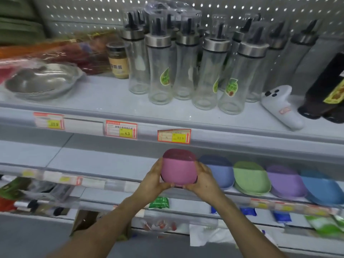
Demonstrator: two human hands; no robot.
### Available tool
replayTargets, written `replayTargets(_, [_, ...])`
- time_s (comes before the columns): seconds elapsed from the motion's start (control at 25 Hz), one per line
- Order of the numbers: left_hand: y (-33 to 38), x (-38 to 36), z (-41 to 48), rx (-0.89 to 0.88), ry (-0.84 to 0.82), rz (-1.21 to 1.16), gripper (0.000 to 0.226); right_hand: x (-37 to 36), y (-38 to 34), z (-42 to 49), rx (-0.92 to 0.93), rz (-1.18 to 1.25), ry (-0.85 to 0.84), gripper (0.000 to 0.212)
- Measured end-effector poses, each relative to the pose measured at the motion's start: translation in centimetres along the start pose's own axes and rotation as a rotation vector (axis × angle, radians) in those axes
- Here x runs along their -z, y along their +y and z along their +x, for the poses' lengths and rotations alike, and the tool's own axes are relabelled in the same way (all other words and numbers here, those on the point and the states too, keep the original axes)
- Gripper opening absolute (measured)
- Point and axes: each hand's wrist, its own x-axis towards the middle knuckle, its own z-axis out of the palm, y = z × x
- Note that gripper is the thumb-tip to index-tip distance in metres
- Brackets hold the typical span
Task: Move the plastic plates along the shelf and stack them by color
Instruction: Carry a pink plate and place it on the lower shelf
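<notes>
We hold pink plate [179, 169] at shelf [104, 162] edge, left hand [154, 180] and right hand [203, 180] curled round sides. Blue [220, 172], green [251, 178], purple [284, 181] piles wait beside. Sorting looks half done.

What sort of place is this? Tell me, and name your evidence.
Most likely a housewares shop aisle: price tags along the shelf, rows of identical glass bottles, and coloured plastic plates on display.
</notes>
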Motion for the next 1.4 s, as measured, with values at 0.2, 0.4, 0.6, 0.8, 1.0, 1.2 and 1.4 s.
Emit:
replayTargets(0.2, [-2.0,-0.1,1.3,0.015,-0.053,-0.001,0.091,-0.9,-0.2,0.8,-0.043,-0.086,0.012,0.094])
replayTargets(0.4, [-3.1,-0.2,2.4,-0.001,-0.086,0.006,0.092,-1.8,0.4,0.8,-0.029,-0.087,0.055,0.095])
replayTargets(0.6, [-2.8,-0.2,3.1,0.03,-0.125,0.024,0.095,-1.6,0.4,0.2,-0.03,-0.056,0.073,0.097])
replayTargets(0.8, [-2.2,-0.1,2.8,0.044,-0.126,0.083,0.096,-1.0,0.3,-0.2,-0.036,-0.032,0.05,0.099])
replayTargets(1.0, [-1.0,0.4,1.0,0.093,-0.067,0.148,0.095,-0.3,0.3,-0.9,-0.004,-0.064,0.042,0.092])
replayTargets(1.2, [-1.2,3.1,-3.8,0.161,0.093,0.235,0.093,-1.3,-3.7,-0.7,0.243,-0.265,0.029,0.075])
replayTargets(1.4, [-0.8,10.8,-13.9,0.246,0.323,0.393,0.093,-6.3,-14.0,0.1,0.542,-0.151,-0.104,0.061])
